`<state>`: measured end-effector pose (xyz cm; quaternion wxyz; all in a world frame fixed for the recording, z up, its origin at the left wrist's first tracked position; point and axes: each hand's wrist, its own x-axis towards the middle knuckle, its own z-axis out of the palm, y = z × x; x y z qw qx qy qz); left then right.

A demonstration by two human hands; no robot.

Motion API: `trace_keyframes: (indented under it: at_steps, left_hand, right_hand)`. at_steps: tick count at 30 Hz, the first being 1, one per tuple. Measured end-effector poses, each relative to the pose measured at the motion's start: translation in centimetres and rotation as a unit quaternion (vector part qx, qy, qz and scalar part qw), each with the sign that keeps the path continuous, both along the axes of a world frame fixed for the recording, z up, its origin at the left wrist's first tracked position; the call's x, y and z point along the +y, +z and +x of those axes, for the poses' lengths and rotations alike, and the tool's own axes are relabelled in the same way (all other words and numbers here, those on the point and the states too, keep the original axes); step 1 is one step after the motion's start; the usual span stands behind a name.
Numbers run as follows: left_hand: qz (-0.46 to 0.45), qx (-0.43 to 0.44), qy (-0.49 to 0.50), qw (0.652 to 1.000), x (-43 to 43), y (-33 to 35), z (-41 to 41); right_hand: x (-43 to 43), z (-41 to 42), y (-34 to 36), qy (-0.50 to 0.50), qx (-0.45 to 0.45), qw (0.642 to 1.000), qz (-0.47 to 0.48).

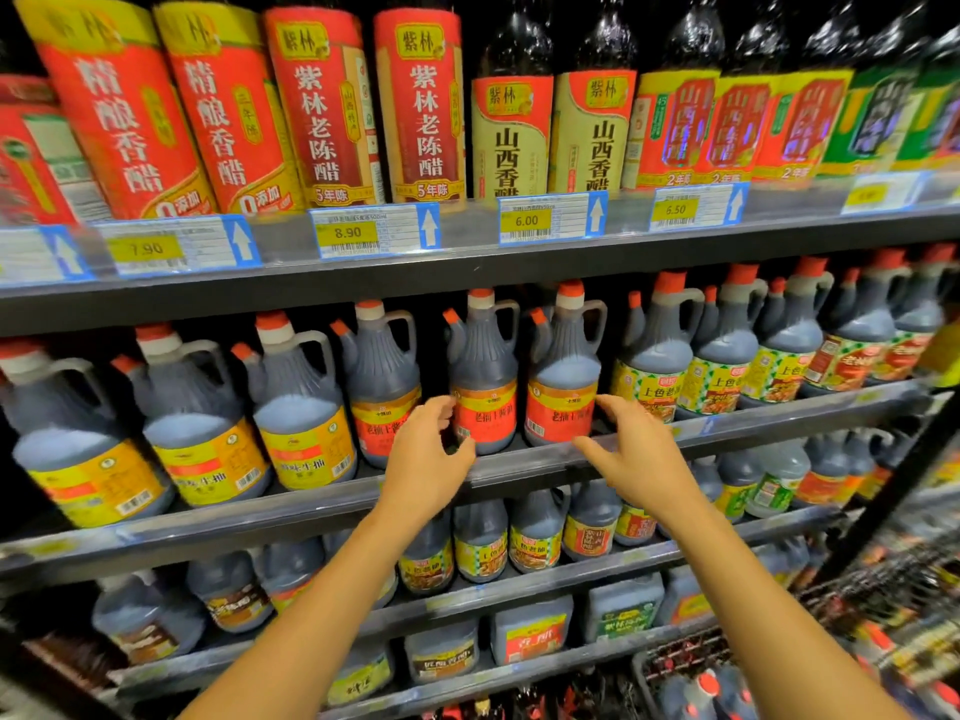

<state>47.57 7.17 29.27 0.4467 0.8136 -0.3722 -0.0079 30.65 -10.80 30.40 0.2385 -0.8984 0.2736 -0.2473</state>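
I face a shop shelf of dark sauce jugs with orange caps. Two jugs with red-orange labels stand side by side on the middle shelf (519, 467): one (485, 387) on the left, one (563, 392) on the right. My left hand (426, 459) reaches up in front of the left jug, fingers loosely curled, fingertips at its label; whether they touch it I cannot tell. My right hand (636, 454) hovers just right of the right jug, fingers spread and bent, holding nothing.
Yellow-labelled jugs (306, 423) stand to the left, green-and-yellow ones (654, 376) to the right. The upper shelf carries tall vinegar bottles (322, 106) above price tags (363, 232). Smaller jugs fill the lower shelves (535, 543). A wire basket (883, 579) sits at the lower right.
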Motion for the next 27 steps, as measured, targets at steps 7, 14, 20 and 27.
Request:
trace_keyframes:
  at_steps: [7,14,20,27]
  left_hand:
    - [0.103,-0.228,-0.135,0.959,5.1,-0.9,-3.2]
    - [0.199,-0.268,-0.249,0.909,6.2,-6.2,-8.8]
    - [0.24,-0.224,-0.34,0.881,3.6,-11.2,-13.3]
    - [0.284,-0.167,-0.431,0.84,-2.2,-16.3,-18.6]
  right_hand:
    - [6.0,-4.6,-3.1,-0.064,0.195,0.974,-0.097]
    - [11.4,-11.8,-9.2,-0.112,0.272,0.954,-0.058]
    - [13.1,-19.1,-12.9,-0.201,0.295,0.934,0.013]
    - [12.8,-27.4,-16.8,-0.318,0.271,0.901,0.119]
